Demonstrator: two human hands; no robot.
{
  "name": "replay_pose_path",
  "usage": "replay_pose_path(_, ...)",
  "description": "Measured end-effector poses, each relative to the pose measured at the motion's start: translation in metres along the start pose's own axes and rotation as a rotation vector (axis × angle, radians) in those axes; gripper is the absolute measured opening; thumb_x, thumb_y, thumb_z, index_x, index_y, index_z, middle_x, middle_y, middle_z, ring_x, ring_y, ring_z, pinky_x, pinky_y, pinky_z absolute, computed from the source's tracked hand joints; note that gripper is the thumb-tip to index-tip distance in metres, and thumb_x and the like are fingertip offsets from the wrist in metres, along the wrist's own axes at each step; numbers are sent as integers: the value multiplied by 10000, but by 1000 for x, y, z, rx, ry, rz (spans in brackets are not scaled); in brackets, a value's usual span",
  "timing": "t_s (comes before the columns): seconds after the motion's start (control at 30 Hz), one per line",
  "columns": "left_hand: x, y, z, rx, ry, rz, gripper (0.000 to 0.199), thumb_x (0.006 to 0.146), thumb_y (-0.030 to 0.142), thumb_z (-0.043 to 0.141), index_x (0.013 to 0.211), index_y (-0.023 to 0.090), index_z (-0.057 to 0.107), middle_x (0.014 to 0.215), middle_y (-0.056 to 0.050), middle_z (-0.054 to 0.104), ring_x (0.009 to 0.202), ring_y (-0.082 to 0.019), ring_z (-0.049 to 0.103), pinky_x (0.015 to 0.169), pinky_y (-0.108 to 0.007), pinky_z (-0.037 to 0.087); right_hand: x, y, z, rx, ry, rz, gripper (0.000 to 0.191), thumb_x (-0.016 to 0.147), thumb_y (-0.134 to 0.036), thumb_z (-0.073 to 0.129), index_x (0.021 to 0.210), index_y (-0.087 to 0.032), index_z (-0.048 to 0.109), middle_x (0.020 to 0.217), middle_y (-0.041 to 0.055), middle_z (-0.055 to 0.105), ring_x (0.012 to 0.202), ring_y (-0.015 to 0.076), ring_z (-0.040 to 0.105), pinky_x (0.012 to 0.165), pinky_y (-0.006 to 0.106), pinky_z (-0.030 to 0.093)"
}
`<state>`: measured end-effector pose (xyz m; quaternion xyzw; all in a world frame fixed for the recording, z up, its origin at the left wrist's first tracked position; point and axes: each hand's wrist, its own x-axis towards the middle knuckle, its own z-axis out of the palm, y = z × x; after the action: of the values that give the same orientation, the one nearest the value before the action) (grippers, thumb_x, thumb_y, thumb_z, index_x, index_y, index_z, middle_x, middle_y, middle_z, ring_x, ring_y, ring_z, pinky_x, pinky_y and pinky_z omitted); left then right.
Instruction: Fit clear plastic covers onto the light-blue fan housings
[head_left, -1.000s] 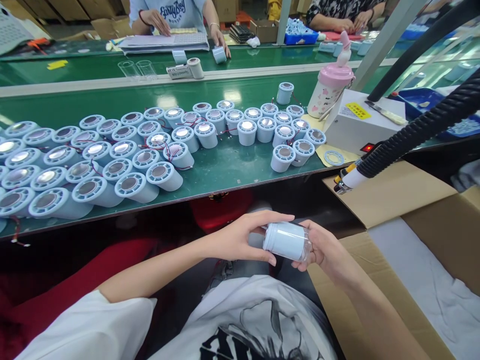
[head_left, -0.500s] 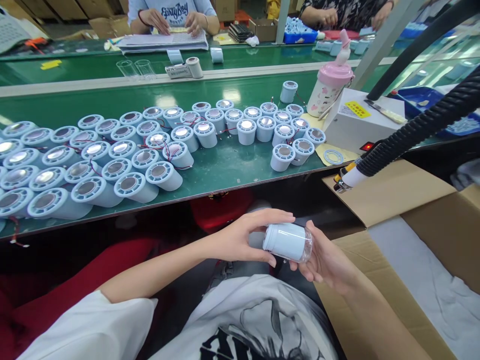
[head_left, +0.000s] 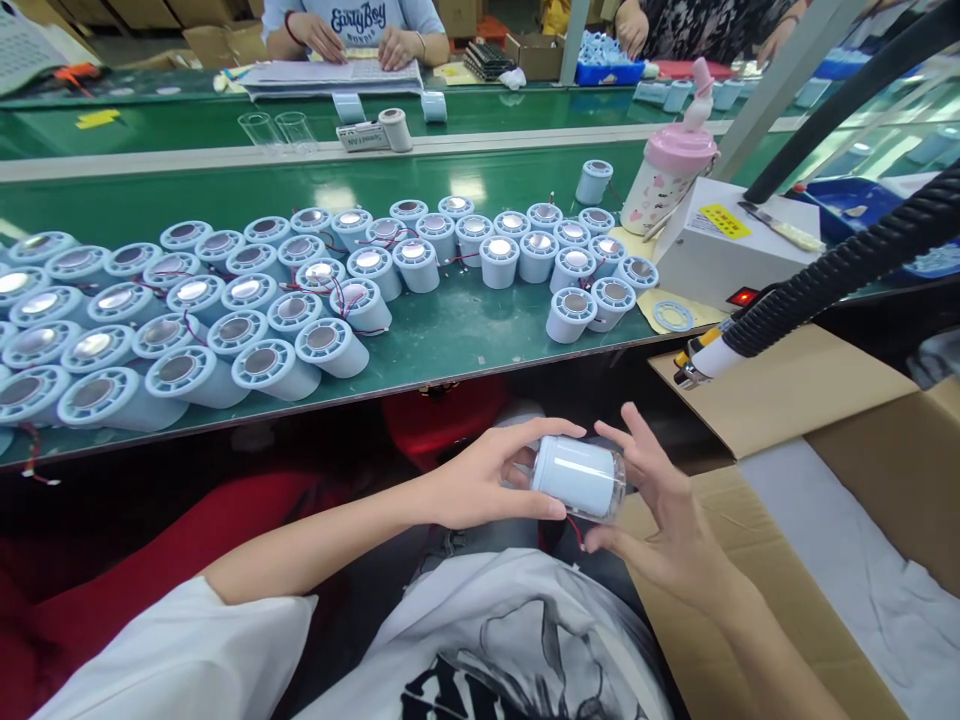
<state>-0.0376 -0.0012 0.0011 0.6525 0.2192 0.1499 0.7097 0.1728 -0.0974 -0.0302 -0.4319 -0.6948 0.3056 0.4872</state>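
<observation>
Lower centre: left hand [head_left: 491, 480] grasps light-blue plastic cylinder [head_left: 574, 474], already inside clear plastic sleeve [head_left: 619, 488]; right hand [head_left: 671, 520] loosely spread beside it. Upper left: light-blue plastic cylinders [head_left: 296, 312] on green tabletop [head_left: 465, 335], without sleeves.

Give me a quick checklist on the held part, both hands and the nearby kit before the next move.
1. Part secured: ok. Left grip holds the blue cylinder, thumb below, fingers above.
2. Right grip free: ok. Open beside the clear end; contact cannot tell.
3. Cylinder fully seated in clear cover: cannot tell. Clear wall shows past the blue at the right; fingers hide the other end.
4. Wire tucked away: not ok. Red wire hangs out below the cylinder.
5. Carton open: ok. Flaps spread, white material inside.
6. White box switch light: ok, glowing red.
</observation>
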Motion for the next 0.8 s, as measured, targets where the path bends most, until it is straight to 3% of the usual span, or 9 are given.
replay_pose_path(0.07, 1, 1, -1, -13, -30, -21, 641, 781, 297, 701, 1353, 239, 417, 1137, -83, 582, 942, -197, 630, 791, -334, 551, 0, 1, -4, -169, -56, -140, 697, 779, -51, 680, 1340, -395, 450, 1461, 28, 427, 1310, 249, 440, 1051, 443, 430)
replay_pose_path(0.1, 1, 1, -2, -5, -45, -18, 657, 783, 301, 700, 1369, 242, 407, 1156, -88, 583, 942, -197, 633, 795, -334, 549, 0, 0, -5, -163, -60, -115, 665, 775, -45, 682, 1319, -375, 490, 1405, 35, 498, 1284, 241, 473, 1040, 421, 446)
replay_pose_path(0.17, 1, 3, -4, 53, -67, 35, 721, 753, 285, 734, 1394, 257, 404, 1252, -98, 562, 1040, -217, 611, 888, -352, 520, -1, -1, -4, 29, -36, 87, 590, 777, -145, 721, 1299, -339, 526, 1342, 57, 563, 1215, 241, 543, 968, 381, 510)
replay_pose_path(0.27, -1, 6, -7, 161, -83, 143, 766, 727, 233, 759, 1406, 294, 409, 1421, -84, 457, 1281, -251, 461, 1048, -362, 417, -2, -3, 1, 425, 22, 412, 466, 793, -326, 721, 1240, -319, 590, 1240, 62, 641, 1093, 235, 630, 873, 339, 562)
replay_pose_path(0.37, -2, 4, -8, 142, -104, 135, 755, 770, 215, 718, 1428, 311, 362, 1475, -76, 397, 1338, -249, 405, 1064, -356, 406, -4, -7, 1, 582, 48, 569, 430, 738, -347, 770, 1153, -315, 663, 1145, 50, 694, 985, 219, 674, 834, 312, 570)
replay_pose_path(0.53, 0, -14, -5, -28, -150, 72, 829, 747, 175, 731, 1451, 304, 311, 1463, -83, 407, 1288, -251, 463, 1057, -374, 410, -3, -5, 3, 586, 67, 696, 509, 623, -347, 849, 1104, -270, 701, 1055, 71, 724, 911, 226, 678, 803, 327, 573)
replay_pose_path(0.67, 5, -29, 1, -124, -171, -21, 795, 790, 247, 686, 1467, 259, 269, 1313, -92, 547, 1138, -222, 574, 993, -389, 446, -5, 11, 14, 651, 10, 775, 655, 635, -530, 792, 1202, -239, 639, 1108, 116, 695, 855, 251, 688, 681, 371, 599)
replay_pose_path(0.73, 13, -22, -7, -53, -124, -48, 639, 801, 312, 662, 1376, 204, 406, 1178, -82, 615, 1030, -208, 610, 897, -351, 489, -11, 23, 7, 564, -24, 820, 692, 709, -631, 676, 1261, -223, 588, 1103, 139, 687, 821, 266, 696, 650, 408, 599)
replay_pose_path(0.8, 28, 1, -28, 140, 17, 23, 493, 803, 368, 638, 1232, 163, 506, 1066, -69, 631, 932, -193, 611, 813, -313, 501, -22, 35, -17, 267, 90, 796, 628, 797, -653, 549, 1249, -220, 587, 1146, 139, 668, 925, 290, 681, 781, 450, 576)
